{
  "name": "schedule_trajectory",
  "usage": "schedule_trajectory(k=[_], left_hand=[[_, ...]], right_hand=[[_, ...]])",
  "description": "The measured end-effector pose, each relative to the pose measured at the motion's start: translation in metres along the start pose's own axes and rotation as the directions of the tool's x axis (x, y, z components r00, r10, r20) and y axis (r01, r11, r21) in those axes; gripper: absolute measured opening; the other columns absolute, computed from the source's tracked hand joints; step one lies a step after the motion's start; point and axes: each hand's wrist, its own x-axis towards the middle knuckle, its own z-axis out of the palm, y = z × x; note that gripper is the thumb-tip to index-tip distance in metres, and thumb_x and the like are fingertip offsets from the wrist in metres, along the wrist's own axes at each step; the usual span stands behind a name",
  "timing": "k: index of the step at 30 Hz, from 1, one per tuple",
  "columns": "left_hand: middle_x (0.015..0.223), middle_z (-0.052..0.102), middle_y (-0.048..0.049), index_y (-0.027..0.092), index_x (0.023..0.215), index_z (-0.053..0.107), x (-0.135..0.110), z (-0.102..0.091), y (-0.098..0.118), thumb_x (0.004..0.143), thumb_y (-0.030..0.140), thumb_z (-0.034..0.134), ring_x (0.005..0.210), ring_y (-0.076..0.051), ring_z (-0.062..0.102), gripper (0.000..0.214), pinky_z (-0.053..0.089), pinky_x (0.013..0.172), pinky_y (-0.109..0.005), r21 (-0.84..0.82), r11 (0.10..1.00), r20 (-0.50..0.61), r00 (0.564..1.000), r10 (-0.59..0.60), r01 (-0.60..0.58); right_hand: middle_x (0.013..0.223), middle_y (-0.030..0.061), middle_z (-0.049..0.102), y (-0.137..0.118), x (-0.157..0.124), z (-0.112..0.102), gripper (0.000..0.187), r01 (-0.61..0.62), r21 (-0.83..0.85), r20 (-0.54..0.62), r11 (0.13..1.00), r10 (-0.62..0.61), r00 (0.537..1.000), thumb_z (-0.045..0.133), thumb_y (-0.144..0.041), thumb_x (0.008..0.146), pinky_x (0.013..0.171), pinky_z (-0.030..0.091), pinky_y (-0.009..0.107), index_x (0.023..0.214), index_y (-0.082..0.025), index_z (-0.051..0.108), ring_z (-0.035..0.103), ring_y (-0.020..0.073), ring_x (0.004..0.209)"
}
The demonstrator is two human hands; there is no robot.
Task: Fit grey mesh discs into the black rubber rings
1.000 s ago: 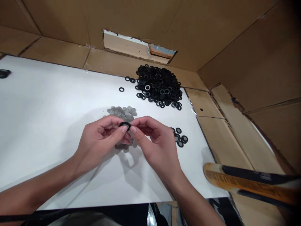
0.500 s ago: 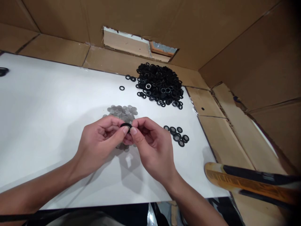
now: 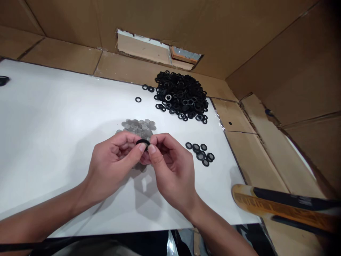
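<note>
Beyond the fingers [image 3: 151, 149], grey washers [image 3: 135, 126] are crowding the way, and a heap of black washers [image 3: 181, 96] is rising farther on. To their right, a cluster of black washers [image 3: 199, 153] is blocking; to their left, the white board [image 3: 53, 117] is giving a hand room to pass.

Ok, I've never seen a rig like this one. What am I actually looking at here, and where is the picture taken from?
There is no machine here: these are a person's two bare hands, filmed by one camera worn on their head, looking forward and down. The left hand and right hand together pinch a black ring at the fingertips. On the white board lie a pile of grey discs just behind and under the hands, a large heap of black rings farther off, and a small group of black rings with grey centres to the right. Cardboard walls surround the board.
</note>
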Motion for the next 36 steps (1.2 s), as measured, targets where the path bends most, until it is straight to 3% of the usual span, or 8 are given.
schedule_trajectory(k=[11, 17, 23, 36], left_hand=[[0.071, 0.080, 0.0085, 0.023, 0.079, 0.075, 0.002, -0.003, 0.002, 0.090, 0.013, 0.077, 0.066, -0.007, 0.078, 0.014, 0.060, 0.066, -0.008, 0.016, 1.000, 0.017, 1.000, 0.016, -0.016], [0.081, 0.084, 0.0068, 0.025, 0.088, 0.079, 0.002, -0.005, -0.002, 0.093, 0.019, 0.076, 0.069, -0.008, 0.080, 0.008, 0.063, 0.071, -0.011, -0.020, 0.998, 0.032, 0.998, 0.062, -0.061], [0.074, 0.083, 0.0047, 0.021, 0.083, 0.076, 0.004, -0.006, -0.001, 0.096, 0.020, 0.073, 0.069, -0.010, 0.080, 0.014, 0.064, 0.070, -0.013, 0.006, 0.999, 0.043, 0.999, 0.032, -0.032], [0.071, 0.081, 0.0025, 0.020, 0.082, 0.074, 0.004, -0.004, 0.000, 0.094, 0.021, 0.074, 0.067, -0.013, 0.079, 0.011, 0.065, 0.067, -0.018, 0.036, 0.999, 0.072, 0.997, -0.003, 0.000]], right_hand=[[0.075, -0.0020, 0.067, -0.003, 0.003, -0.003, 0.010, -0.016, -0.011, -0.010, 1.000, 0.016, 1.000, 0.069, -0.021, 0.095, 0.069, 0.055, 0.032, 0.086, -0.020, 0.063, 0.066, 0.0152, 0.069], [0.075, -0.0024, 0.067, -0.010, 0.007, -0.007, 0.013, -0.039, 0.019, -0.040, 0.999, 0.040, 0.998, 0.070, -0.023, 0.095, 0.064, 0.053, 0.025, 0.083, -0.020, 0.066, 0.062, 0.0118, 0.068], [0.071, -0.0038, 0.064, -0.012, 0.009, -0.007, 0.016, -0.069, 0.023, -0.051, 0.997, 0.070, 0.996, 0.070, -0.023, 0.094, 0.059, 0.050, 0.022, 0.080, -0.019, 0.065, 0.059, 0.0097, 0.064], [0.078, -0.0030, 0.068, -0.011, 0.011, -0.016, 0.012, -0.048, -0.014, -0.011, 0.999, 0.048, 0.999, 0.071, -0.023, 0.096, 0.066, 0.051, 0.022, 0.085, -0.019, 0.068, 0.062, 0.0102, 0.071]])
